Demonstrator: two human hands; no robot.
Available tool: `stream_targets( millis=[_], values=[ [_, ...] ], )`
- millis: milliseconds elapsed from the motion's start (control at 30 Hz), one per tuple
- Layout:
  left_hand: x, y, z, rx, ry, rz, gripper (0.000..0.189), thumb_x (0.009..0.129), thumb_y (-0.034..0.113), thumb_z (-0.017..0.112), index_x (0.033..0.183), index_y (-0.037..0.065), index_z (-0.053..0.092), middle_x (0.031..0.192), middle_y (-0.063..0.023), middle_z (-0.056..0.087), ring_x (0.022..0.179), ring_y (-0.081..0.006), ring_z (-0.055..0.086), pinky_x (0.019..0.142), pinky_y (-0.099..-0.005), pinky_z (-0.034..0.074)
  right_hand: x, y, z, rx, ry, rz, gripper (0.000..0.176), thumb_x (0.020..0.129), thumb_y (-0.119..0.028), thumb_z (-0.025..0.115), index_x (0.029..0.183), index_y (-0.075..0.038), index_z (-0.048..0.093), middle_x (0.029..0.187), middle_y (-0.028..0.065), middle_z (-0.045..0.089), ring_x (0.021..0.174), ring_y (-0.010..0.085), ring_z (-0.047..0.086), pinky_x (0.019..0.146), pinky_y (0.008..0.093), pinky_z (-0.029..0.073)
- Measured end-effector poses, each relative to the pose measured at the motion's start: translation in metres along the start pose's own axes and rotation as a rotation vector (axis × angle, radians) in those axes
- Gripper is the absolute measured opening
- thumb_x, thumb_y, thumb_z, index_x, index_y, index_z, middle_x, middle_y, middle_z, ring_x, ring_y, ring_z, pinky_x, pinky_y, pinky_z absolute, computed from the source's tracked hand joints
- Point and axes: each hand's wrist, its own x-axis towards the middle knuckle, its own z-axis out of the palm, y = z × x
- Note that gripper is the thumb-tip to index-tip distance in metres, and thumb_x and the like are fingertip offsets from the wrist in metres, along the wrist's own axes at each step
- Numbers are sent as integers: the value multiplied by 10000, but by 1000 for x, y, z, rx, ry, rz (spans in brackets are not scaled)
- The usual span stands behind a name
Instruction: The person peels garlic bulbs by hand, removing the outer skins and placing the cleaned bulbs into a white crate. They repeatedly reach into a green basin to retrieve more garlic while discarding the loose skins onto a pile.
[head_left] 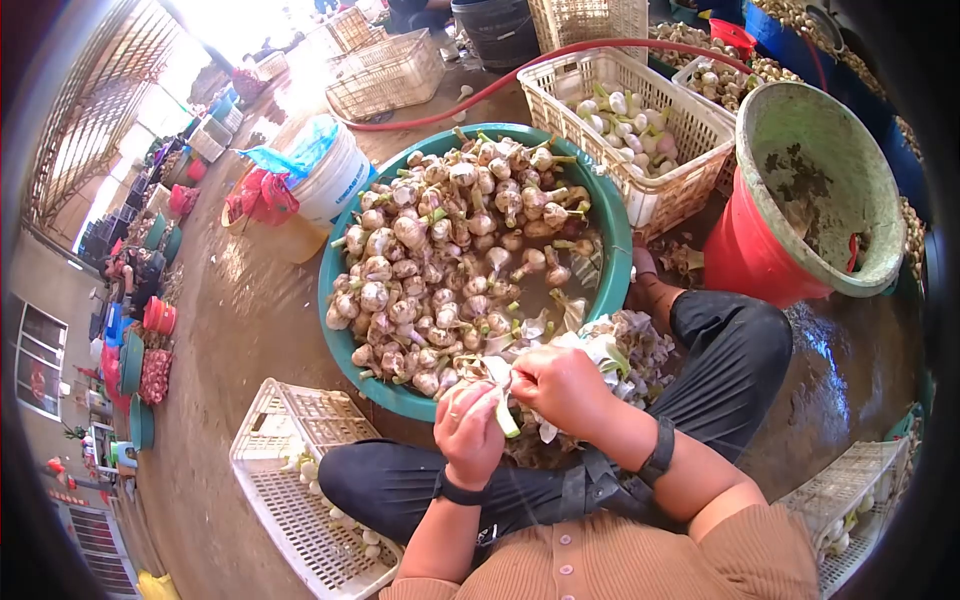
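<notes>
My left hand (470, 428) is closed around a garlic bulb (498, 372), with its cut green stem pointing down toward my lap. Close beside it, my right hand (565, 388) pinches at the bulb's pale skin; its fingertips partly cover the spot. Just beyond both hands stands a wide green tub (612, 225) heaped with unpeeled garlic bulbs (410, 232), with brownish water showing on its right side. A pile of loose garlic skins (640, 345) lies between the tub and my legs, partly under my right forearm.
A white crate (290, 480) with some peeled garlic stands at my left knee; another crate (850, 500) is at my right. Behind the tub sit a crate (650, 200) of peeled garlic, a red-and-green bucket (740, 235), a white bucket (335, 185) and a red hose (500, 80).
</notes>
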Motion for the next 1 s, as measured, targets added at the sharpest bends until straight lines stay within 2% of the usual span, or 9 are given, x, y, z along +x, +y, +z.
stream_targets(
  millis=[167,267,467,600,667,800,867,933,1000],
  values=[
    [-1,-7,-74,-49,653,-708,136,817,-53,523,949,-37,494,924,-131,570,806,-221,572,745,-356,486,-27,41,9,-325,-220,186,253,703,-224,618,921,-95,609,889,135,587,855,320,558,692,404,476],
    [1,-24,-142,468,800,-734,371,842,26,539,1193,-41,438,1115,-124,494,1018,-202,484,833,-313,443,-49,46,26,-439,-322,154,531,709,-274,654,1212,-194,505,1203,126,484,1188,365,392,960,468,371],
    [20,-37,-83,-321,596,-819,388,836,100,578,1197,29,455,1078,-63,512,938,-150,507,777,-258,441,-74,121,39,-571,-583,-198,137,766,-226,545,855,-148,612,960,53,546,1045,237,507,865,432,400],
    [-37,-102,10,-1497,330,-1365,131,843,135,556,962,81,560,798,6,551,657,-77,497,596,-264,425,-29,141,-26,-1000,-1041,581,317,745,-268,610,1021,-114,643,1083,87,600,1030,273,563,851,499,432],
    [26,-49,36,-1323,299,-1894,137,835,163,562,938,76,578,832,-37,581,673,-138,547,614,-305,468,20,135,-35,-748,-858,593,378,754,-302,606,1087,-123,619,1082,120,604,1004,342,570,874,432,447],
    [-51,-115,152,-1099,78,-1964,241,821,159,569,1029,44,535,980,-122,601,832,-270,608,724,-404,518,73,152,28,-404,-376,525,601,707,-484,629,1196,-146,544,1116,162,576,1043,317,547,904,382,429],
    [-50,-126,180,-1124,-41,-2116,378,797,47,554,1153,21,432,1007,-155,569,890,-285,587,701,-455,515,66,189,72,-435,-558,595,656,650,-507,676,1165,-115,566,1125,137,586,1046,278,552,892,373,435],
    [-70,-123,207,-663,-62,-2100,824,691,13,637,1369,64,171,1248,-192,431,1062,-255,497,859,-344,448,80,208,102,-376,-1331,504,672,583,-453,756,1137,-112,587,1110,138,596,1032,254,574,876,374,453],
    [-144,-144,236,-540,-79,-1876,528,747,-64,526,1218,101,355,973,-133,540,897,-265,556,655,-408,495,60,233,148,-214,-1331,567,565,596,-349,753,1073,-78,619,1071,158,610,980,271,598,831,364,478]
  ],
)
